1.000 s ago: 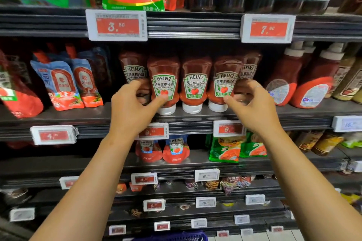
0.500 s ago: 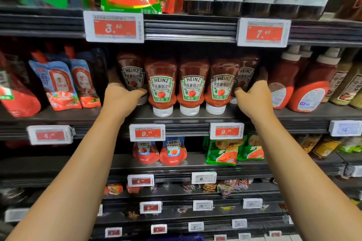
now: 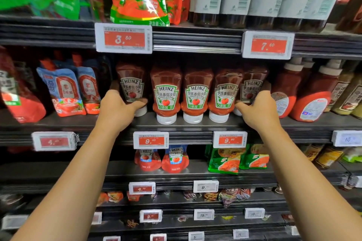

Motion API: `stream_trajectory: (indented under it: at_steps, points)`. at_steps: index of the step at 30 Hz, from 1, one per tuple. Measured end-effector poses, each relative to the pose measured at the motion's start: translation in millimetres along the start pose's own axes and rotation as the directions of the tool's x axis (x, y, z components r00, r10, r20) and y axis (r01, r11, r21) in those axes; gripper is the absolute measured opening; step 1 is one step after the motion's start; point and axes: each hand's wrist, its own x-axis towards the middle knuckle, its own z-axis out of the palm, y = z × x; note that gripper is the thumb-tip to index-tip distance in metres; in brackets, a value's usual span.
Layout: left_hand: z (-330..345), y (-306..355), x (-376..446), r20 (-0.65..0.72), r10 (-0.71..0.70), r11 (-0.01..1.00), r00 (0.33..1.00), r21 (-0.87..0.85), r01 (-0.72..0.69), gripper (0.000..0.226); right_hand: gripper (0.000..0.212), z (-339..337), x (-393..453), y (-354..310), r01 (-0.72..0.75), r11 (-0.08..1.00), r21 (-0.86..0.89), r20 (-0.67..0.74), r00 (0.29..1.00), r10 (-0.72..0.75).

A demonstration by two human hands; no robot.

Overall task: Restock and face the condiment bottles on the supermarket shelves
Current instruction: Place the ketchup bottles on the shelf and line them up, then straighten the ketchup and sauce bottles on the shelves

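The shelf (image 3: 195, 123) carries a row of five ketchup bottles standing on their caps; the middle three (image 3: 196, 94) already sit forward, labels out. My left hand (image 3: 117, 109) grips the leftmost bottle (image 3: 130, 86) and my right hand (image 3: 258, 111) grips the rightmost bottle (image 3: 252, 86), both set further back, probably to draw them level with the others.

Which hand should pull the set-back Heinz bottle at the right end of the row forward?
Right. The right hand already grips that right-end Heinz bottle, which sits behind the front three. The left hand is busy gripping the left-end Heinz bottle across the row.
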Motion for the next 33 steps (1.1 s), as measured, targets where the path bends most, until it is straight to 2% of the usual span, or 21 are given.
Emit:
stream_trajectory:
  at_steps: [3, 8, 13, 17, 23, 26, 28, 30, 32, 33]
  points:
    - [-7.0, -3.2, -10.0, -0.01, 0.0, 1.0, 1.0, 0.005, 0.0, 0.052, 0.054, -5.0, -10.1, 6.8, 0.038, 0.998, 0.042, 0.002, 0.999, -0.038]
    - [-14.9, -2.3, -22.9, 0.023, -0.002, 1.0, 1.0, 0.001, 0.002, 0.042, 0.073, -14.9, -21.9, 11.3, 0.09, 0.992, 0.092, -0.017, 0.996, -0.089]
    - [-9.2, 4.2, -30.9, 0.036, -0.005, 1.0, 0.999, -0.004, 0.005, 0.042, 0.062, -16.1, -29.4, 13.2, 0.136, 0.982, 0.132, -0.011, 0.991, -0.136]
    - [-6.4, 10.1, -32.6, 0.024, -0.007, 0.999, 1.0, 0.036, 0.006, 0.042, 0.066, -17.1, -31.1, 13.0, 0.163, 0.975, 0.149, 0.005, 0.986, -0.166]
    - [-8.4, 14.7, -34.6, 0.067, 0.01, 1.0, 0.998, 0.024, -0.012, 0.042, 0.059, -21.0, -31.1, 15.1, 0.196, 0.962, 0.191, 0.043, 0.977, -0.208]
    - [-14.5, 13.0, -36.0, 0.04, -0.035, 0.999, 0.999, 0.025, 0.034, 0.06, 0.06, -26.2, -34.3, 18.5, 0.201, 0.959, 0.2, 0.105, 0.969, -0.225]
    - [-23.0, 12.7, -37.6, -0.019, -0.016, 0.987, 1.0, 0.157, 0.019, 0.077, 0.062, -32.0, -39.8, 24.6, 0.226, 0.953, 0.204, 0.144, 0.955, -0.258]
    - [-31.7, 10.3, -37.8, -0.042, 0.066, 0.955, 0.997, 0.293, -0.051, 0.086, 0.079, -39.2, -46.6, 29.9, 0.249, 0.956, 0.155, 0.174, 0.946, -0.274]
    - [-41.0, 3.7, -34.9, -0.062, 0.11, 0.909, 0.992, 0.411, -0.075, 0.088, 0.094, -46.9, -53.2, 32.3, 0.242, 0.965, 0.1, 0.202, 0.945, -0.258]
    - [-46.4, 0.3, -31.3, -0.085, 0.128, 0.883, 0.988, 0.464, -0.075, 0.081, 0.096, -50.6, -56.1, 32.6, 0.235, 0.969, 0.078, 0.212, 0.946, -0.246]
